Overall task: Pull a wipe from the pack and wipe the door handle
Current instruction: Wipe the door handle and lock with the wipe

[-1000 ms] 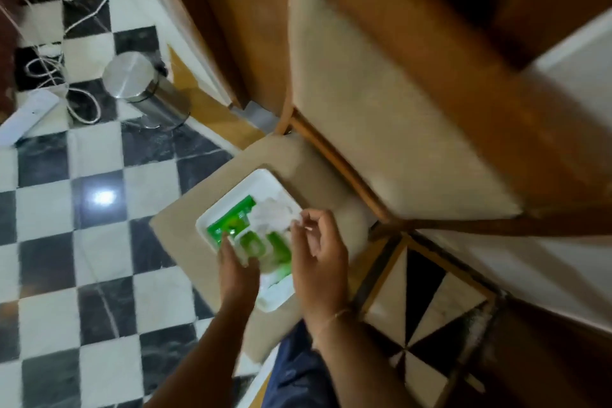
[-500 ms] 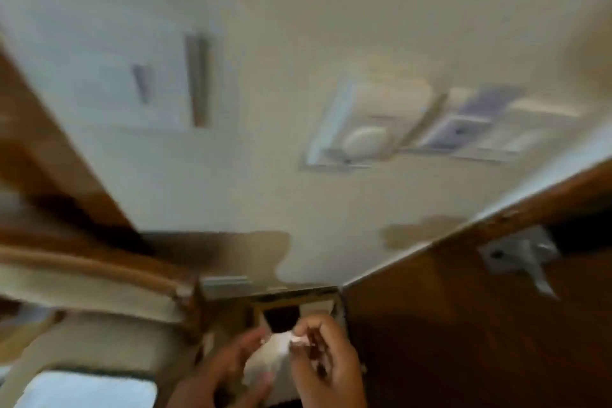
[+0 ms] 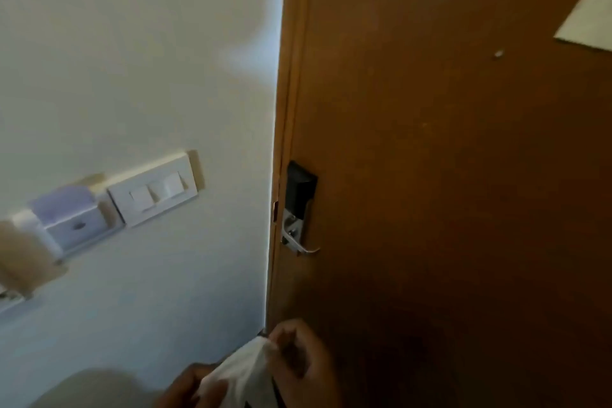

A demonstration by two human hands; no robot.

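Turning from the pack, I now face the door handle (image 3: 299, 235); below it, both hands (image 3: 298, 364) pinch the wipe (image 3: 245, 374), ready for wiping.

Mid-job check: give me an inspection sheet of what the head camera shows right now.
Surface: brown wooden door, shut against the frame as far as visible.
Job's things: silver lever door handle under a black lock plate, untouched; white wipe held below it.
Clutter: nothing seen.
Grip: left hand and right hand both hold the wipe.
Cables: nothing seen.
Surroundings: cream wall, white double switch plate.
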